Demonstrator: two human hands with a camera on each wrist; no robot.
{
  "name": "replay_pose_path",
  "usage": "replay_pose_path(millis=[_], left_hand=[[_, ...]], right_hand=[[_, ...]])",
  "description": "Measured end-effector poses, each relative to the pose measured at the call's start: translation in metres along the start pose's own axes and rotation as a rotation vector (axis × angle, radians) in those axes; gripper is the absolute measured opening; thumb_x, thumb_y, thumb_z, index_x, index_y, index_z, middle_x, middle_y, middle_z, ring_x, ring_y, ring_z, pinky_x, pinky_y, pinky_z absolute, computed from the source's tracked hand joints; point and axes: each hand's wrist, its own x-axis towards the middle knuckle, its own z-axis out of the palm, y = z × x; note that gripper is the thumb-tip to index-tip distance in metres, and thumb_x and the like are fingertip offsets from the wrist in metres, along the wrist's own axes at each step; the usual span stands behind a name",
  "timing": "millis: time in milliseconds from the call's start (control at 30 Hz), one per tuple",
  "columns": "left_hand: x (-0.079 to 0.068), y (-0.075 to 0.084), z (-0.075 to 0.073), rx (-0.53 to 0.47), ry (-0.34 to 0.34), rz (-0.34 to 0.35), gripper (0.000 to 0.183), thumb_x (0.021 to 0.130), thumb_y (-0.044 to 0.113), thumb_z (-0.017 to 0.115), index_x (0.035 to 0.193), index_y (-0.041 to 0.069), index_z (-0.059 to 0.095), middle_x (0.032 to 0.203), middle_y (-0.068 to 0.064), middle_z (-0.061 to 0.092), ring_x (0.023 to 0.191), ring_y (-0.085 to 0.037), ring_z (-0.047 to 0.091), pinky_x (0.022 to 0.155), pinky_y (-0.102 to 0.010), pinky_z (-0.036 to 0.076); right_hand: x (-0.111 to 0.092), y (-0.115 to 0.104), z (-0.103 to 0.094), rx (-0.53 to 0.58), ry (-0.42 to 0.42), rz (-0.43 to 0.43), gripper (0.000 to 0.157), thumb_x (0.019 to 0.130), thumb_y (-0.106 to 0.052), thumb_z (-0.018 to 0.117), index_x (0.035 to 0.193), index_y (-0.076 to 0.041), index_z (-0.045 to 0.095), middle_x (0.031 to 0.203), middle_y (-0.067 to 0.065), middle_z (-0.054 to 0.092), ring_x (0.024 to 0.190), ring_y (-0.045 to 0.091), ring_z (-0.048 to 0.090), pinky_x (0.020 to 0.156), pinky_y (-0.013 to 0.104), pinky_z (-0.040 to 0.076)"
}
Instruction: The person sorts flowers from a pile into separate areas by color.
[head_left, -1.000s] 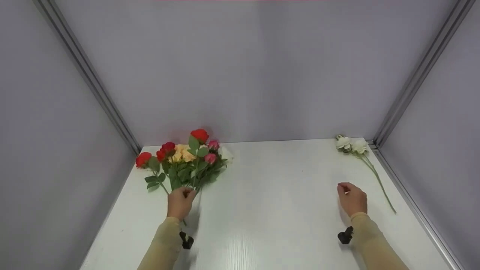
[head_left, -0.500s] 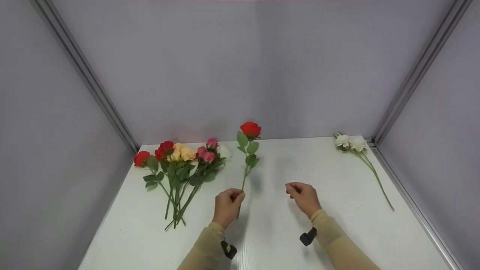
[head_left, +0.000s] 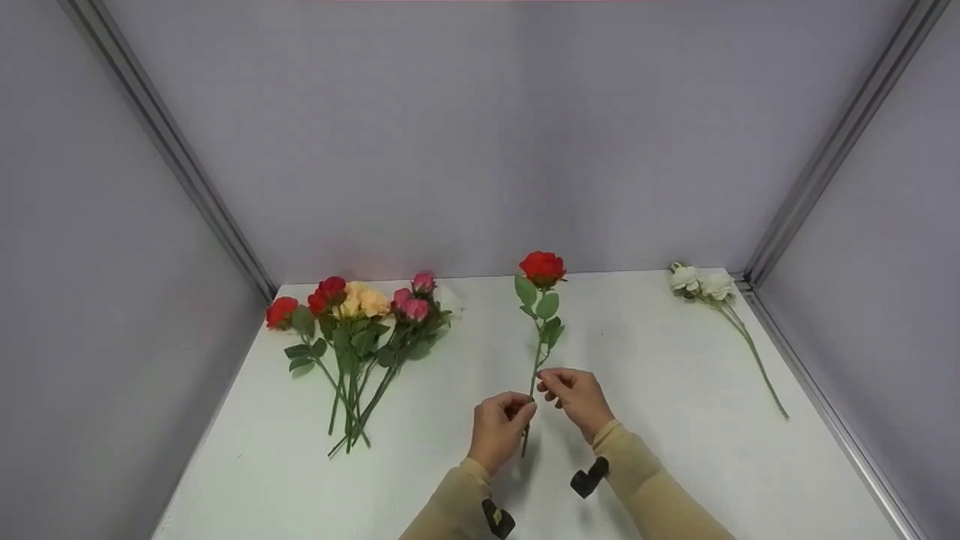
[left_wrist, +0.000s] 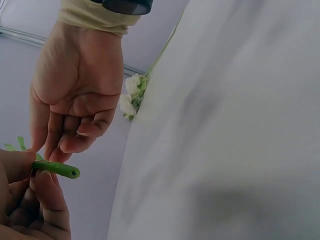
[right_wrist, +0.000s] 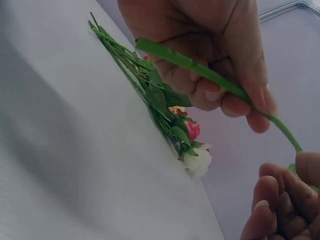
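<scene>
A single red rose point(head_left: 542, 268) on a long green stem stands out above the middle of the table, bloom pointing away from me. My left hand point(head_left: 501, 429) pinches the lower stem between thumb and fingers; in the left wrist view the cut stem end point(left_wrist: 62, 169) sticks out past its fingertips. Just higher up, the thumb and fingertips of my right hand point(head_left: 576, 397) meet the same stem. The right wrist view has the stem point(right_wrist: 215, 75) running from the left hand to the right thumb, and the right fingers are curled beside it.
Left on the white table point(head_left: 300, 495) lies a spread of flowers: red roses point(head_left: 328, 295), yellow ones point(head_left: 364, 301), pink ones point(head_left: 412, 304) and a white bloom point(head_left: 448, 300). White flowers point(head_left: 701, 283) lie at the far right. Grey walls point(head_left: 480, 150) enclose the back and sides.
My left hand has carried the red rose out of the left-hand flowers, rightward to the middle. My right hand has come leftward from near the white flowers to the rose's stem.
</scene>
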Motion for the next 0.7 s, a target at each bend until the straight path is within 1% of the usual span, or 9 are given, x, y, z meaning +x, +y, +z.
replay_pose_path(millis=[67, 200, 367, 467, 600, 700], left_hand=[[-0.001, -0.001, 0.004, -0.002, -0.008, -0.004, 0.005, 0.089, 0.016, 0.07, 0.085, 0.013, 0.071, 0.07, 0.008, 0.061, 0.062, -0.006, 0.054, 0.055, -0.023, 0.047], [-0.003, -0.004, 0.009, -0.018, -0.021, -0.018, 0.006, 0.089, 0.015, 0.07, 0.085, 0.012, 0.071, 0.069, 0.007, 0.061, 0.061, -0.006, 0.054, 0.054, -0.023, 0.047], [-0.003, -0.004, 0.012, -0.071, -0.036, -0.043, 0.006, 0.09, 0.014, 0.069, 0.085, 0.01, 0.07, 0.069, 0.004, 0.061, 0.059, -0.007, 0.057, 0.053, -0.023, 0.049], [-0.003, -0.003, 0.013, -0.101, -0.05, -0.057, 0.006, 0.09, 0.012, 0.068, 0.086, 0.009, 0.07, 0.069, 0.003, 0.062, 0.059, -0.008, 0.059, 0.054, -0.024, 0.05], [-0.004, -0.002, 0.013, -0.102, -0.063, -0.068, 0.005, 0.09, 0.012, 0.068, 0.088, 0.009, 0.07, 0.069, 0.003, 0.062, 0.06, -0.008, 0.059, 0.054, -0.024, 0.051], [-0.004, -0.003, 0.013, -0.085, -0.06, -0.055, 0.007, 0.09, 0.013, 0.068, 0.089, 0.007, 0.071, 0.069, 0.004, 0.062, 0.059, -0.007, 0.059, 0.054, -0.024, 0.05]], right_hand=[[0.0, -0.001, 0.002, 0.006, 0.0, -0.003, 0.031, 0.094, -0.032, 0.062, 0.104, -0.003, 0.07, 0.091, 0.011, 0.067, 0.081, 0.021, 0.06, 0.07, 0.033, 0.048], [-0.002, -0.005, 0.003, 0.031, -0.002, -0.006, 0.024, 0.095, -0.026, 0.062, 0.1, -0.004, 0.071, 0.09, 0.011, 0.066, 0.08, 0.022, 0.059, 0.069, 0.033, 0.047], [-0.011, -0.025, 0.006, 0.054, -0.006, -0.002, 0.019, 0.096, -0.018, 0.06, 0.098, -0.002, 0.07, 0.088, 0.013, 0.066, 0.08, 0.025, 0.059, 0.069, 0.033, 0.048], [-0.016, -0.034, 0.007, 0.061, -0.002, -0.011, 0.019, 0.096, -0.018, 0.061, 0.096, -0.001, 0.07, 0.086, 0.013, 0.065, 0.078, 0.024, 0.058, 0.067, 0.033, 0.047], [-0.008, -0.018, 0.007, 0.06, 0.015, -0.009, 0.021, 0.094, -0.022, 0.064, 0.096, -0.002, 0.07, 0.086, 0.012, 0.066, 0.076, 0.021, 0.058, 0.066, 0.032, 0.046], [-0.002, -0.004, 0.007, 0.051, 0.031, 0.006, 0.024, 0.091, -0.027, 0.067, 0.098, -0.004, 0.071, 0.088, 0.01, 0.066, 0.077, 0.02, 0.058, 0.066, 0.031, 0.046]])
